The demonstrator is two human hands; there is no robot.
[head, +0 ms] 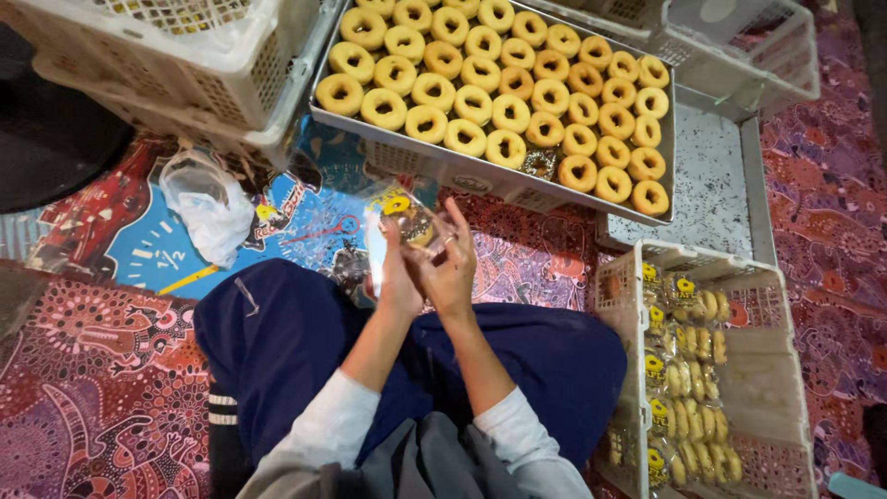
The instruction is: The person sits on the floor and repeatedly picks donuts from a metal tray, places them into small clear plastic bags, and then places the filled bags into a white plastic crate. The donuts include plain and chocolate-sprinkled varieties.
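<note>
- A small clear plastic bag with a yellow printed patch is held up between both hands over the lap; something brownish, probably a ring cookie, shows inside it, though blur keeps this uncertain.
- The left hand is closed on the bag's near edge, and the right hand is pinched on its other side, fingers curled onto the film.
- The step in hand is judged to be bagging or closing one packet; the next move would call for the mouth of the bag to be kept together while it is sealed or set down.
- Just beyond the grip, a metal tray is filled with rows of yellow ring cookies.
- To the right of the grip, a white slatted crate holds stacked filled packets.
- To the left of the grip, a heap of empty clear bags lies on the patterned mat.
- Farther off, more white crates are stacked at the upper left.
</note>
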